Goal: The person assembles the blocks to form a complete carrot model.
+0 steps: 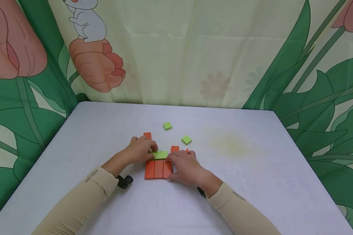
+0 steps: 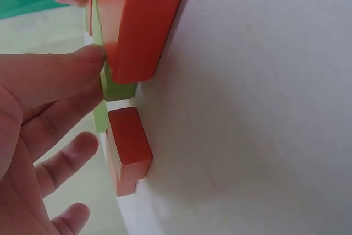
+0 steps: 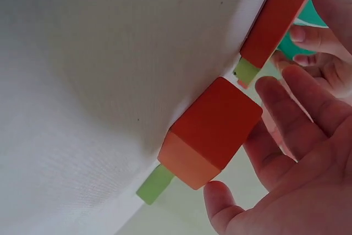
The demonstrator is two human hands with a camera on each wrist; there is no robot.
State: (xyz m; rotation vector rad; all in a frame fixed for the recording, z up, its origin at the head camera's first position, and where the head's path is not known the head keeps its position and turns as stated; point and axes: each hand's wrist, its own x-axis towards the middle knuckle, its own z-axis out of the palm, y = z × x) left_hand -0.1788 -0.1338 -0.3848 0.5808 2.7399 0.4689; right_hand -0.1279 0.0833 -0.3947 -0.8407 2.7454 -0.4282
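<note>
Three red blocks [image 1: 158, 170] lie side by side in a row on the table. Along their far edge sits a long light-green block [image 1: 160, 155]. My left hand [image 1: 139, 150] pinches the left end of this green block [image 2: 119, 91] between thumb and index finger, its other fingers spread apart. At the right, my right hand [image 1: 186, 167] has its thumb beside the rightmost red block and fingertips near the green block's right end. Its fingers [image 3: 294, 122] look relaxed in the right wrist view, beside a separate red block [image 3: 214, 125].
Beyond the left hand stands another red block [image 1: 147, 135]. A red block [image 1: 175, 148] lies just past the right fingers, with a partly hidden red piece beside it. Two small green blocks [image 1: 167, 126] lie farther back on the white table [image 1: 241, 182]. A printed curtain hangs behind.
</note>
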